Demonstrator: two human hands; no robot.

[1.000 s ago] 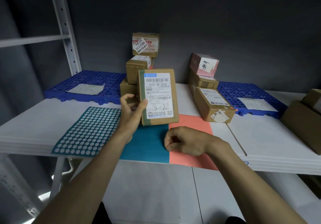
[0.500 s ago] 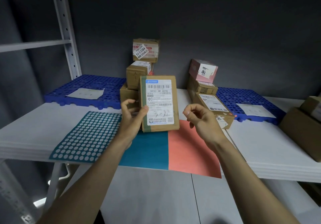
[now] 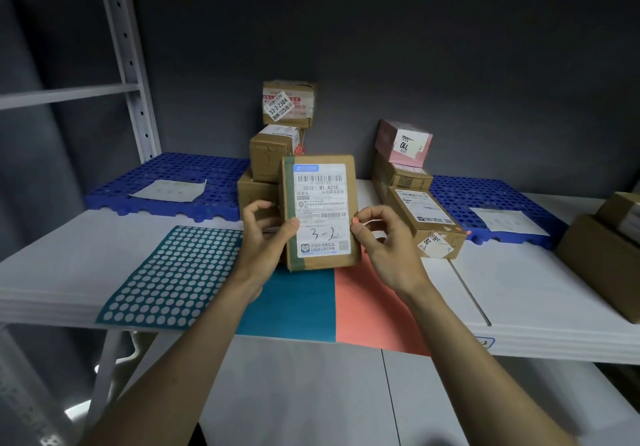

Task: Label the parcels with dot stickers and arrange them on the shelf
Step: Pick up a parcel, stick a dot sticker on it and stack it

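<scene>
My left hand (image 3: 265,237) holds a flat brown parcel (image 3: 320,213) upright above the white shelf (image 3: 69,255), its white shipping label marked "3-2" facing me. Against the parcel's right edge my right hand (image 3: 384,241) pinches a small salmon dot sticker (image 3: 356,219) between thumb and forefinger. Below the hands lie a teal sticker sheet (image 3: 291,303) and a salmon sticker sheet (image 3: 367,310), side by side. A teal sheet covered with white dots (image 3: 169,272) lies to their left.
Three brown parcels are stacked behind the held one (image 3: 273,154). A pink box tops a second stack (image 3: 403,140) at the right. Blue perforated pallets (image 3: 173,175) (image 3: 491,196) carry paper sheets. Larger boxes (image 3: 606,255) stand far right; a metal upright (image 3: 128,64) rises left.
My right hand rose from the salmon sheet and moved left to the parcel's right edge with a sticker. The left hand kept the parcel upright, barely shifting.
</scene>
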